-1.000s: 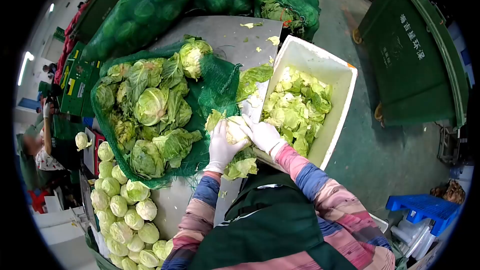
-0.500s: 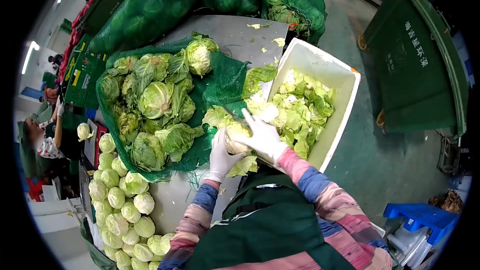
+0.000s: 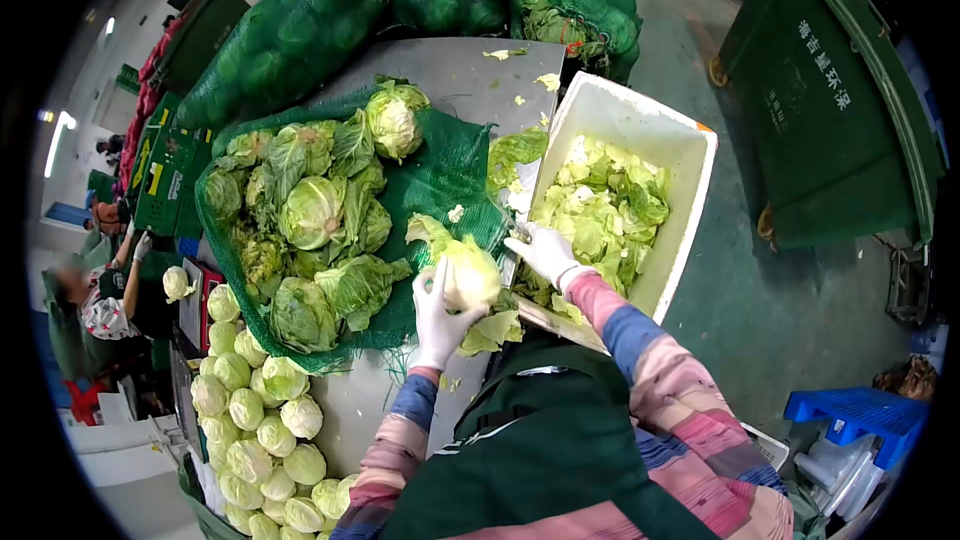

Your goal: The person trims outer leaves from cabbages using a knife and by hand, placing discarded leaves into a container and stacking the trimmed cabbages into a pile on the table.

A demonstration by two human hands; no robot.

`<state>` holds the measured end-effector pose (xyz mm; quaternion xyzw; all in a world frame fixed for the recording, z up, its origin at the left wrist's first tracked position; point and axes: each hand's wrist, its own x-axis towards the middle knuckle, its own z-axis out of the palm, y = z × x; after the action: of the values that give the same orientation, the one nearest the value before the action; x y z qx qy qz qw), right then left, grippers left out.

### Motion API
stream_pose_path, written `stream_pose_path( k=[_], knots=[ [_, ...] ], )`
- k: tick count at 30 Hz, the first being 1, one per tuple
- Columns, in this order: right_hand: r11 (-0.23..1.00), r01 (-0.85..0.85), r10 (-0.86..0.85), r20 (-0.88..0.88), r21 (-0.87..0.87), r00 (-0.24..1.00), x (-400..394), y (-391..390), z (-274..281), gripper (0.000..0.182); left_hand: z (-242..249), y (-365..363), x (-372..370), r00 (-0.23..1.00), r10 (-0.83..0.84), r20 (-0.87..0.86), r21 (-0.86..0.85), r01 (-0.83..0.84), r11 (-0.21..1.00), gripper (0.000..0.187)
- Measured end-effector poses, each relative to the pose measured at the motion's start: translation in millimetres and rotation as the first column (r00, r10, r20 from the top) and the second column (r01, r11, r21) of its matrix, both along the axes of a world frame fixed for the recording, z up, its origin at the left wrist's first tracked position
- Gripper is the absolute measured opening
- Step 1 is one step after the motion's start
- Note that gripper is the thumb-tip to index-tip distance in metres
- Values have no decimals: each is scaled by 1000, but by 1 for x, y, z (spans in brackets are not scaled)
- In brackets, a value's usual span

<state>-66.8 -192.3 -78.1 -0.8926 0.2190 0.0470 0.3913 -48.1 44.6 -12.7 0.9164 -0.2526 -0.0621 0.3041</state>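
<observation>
In the head view my left hand (image 3: 437, 325), in a white glove, grips a pale, partly peeled cabbage (image 3: 473, 276) by its left side. A loose outer leaf stands up behind it, and more leaves (image 3: 492, 330) lie just below. My gloved right hand (image 3: 545, 254) is apart from the cabbage, by the near-left edge of a white foam box (image 3: 690, 190). Its fingers are curled; what they hold, if anything, is hard to make out. Trimmed leaves (image 3: 605, 215) fill the bottom of the box. Untrimmed cabbages (image 3: 312, 212) rest on an opened green mesh bag (image 3: 440, 165) to the left.
Trimmed cabbages (image 3: 262, 430) are heaped at the lower left of the metal table (image 3: 460, 75). Full mesh sacks (image 3: 300, 30) stand beyond it. A large green bin (image 3: 810, 110) and a blue pallet (image 3: 860, 418) are on the right. A co-worker (image 3: 100, 290) is at far left.
My right hand has drawn away from the cabbage, right and slightly down, to the box edge. My left hand still holds the cabbage, which now shows more of its pale side.
</observation>
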Motion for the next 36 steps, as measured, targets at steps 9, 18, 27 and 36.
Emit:
stream_pose_path(
  k=[9, 18, 27, 36],
  knots=[
    [923, 7, -44, 86, 386, 995, -13, 53, -8, 58, 14, -25, 53, 940, -339, -41, 350, 332, 876, 107],
    [995, -101, 100, -51, -15, 994, -12, 55, 34, 61, 19, -52, 48, 992, -129, -8, 391, 122, 912, 103],
    [984, -49, 45, 28, 174, 999, 13, 14, -11, 57, -2, -16, 23, 988, -137, 65, 203, 121, 972, 96],
    [999, 30, -31, -43, -16, 999, -1, 34, 13, 41, -5, 21, 32, 734, 6, -679, -519, -485, 704, 79]
  ],
)
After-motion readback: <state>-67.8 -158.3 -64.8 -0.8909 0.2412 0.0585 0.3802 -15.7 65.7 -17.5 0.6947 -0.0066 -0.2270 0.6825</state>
